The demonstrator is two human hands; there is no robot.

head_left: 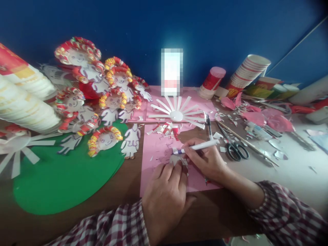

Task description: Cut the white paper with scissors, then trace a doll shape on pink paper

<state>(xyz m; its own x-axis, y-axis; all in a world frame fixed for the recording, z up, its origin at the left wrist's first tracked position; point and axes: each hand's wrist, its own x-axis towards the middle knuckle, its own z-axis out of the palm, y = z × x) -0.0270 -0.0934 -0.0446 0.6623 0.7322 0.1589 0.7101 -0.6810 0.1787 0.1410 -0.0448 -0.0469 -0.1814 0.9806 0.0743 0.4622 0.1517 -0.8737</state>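
My right hand (205,159) is closed around a white marker pen (201,146), whose dark tip end points left, just over a small white paper cutout (175,160). With its fingers lying flat, my left hand (167,191) presses on the cutout's near edge and hides part of it. Beneath both is a sheet of pink paper (150,176) with dark marker strokes on it. Beyond the hands sits a cut paper cup (176,115), its white strips spread out like rays. A white paper doll cutout (131,141) with purple outlines lies to the left of the sheet.
Several paper dolls with curled hair (106,140) and green card (69,177) occupy the left, near stacked cups (28,102). At right are black-handled scissors (237,151), a thin stick (248,143), paper scraps and more stacked cups (246,77). A lit screen (171,71) stands against the blue wall.
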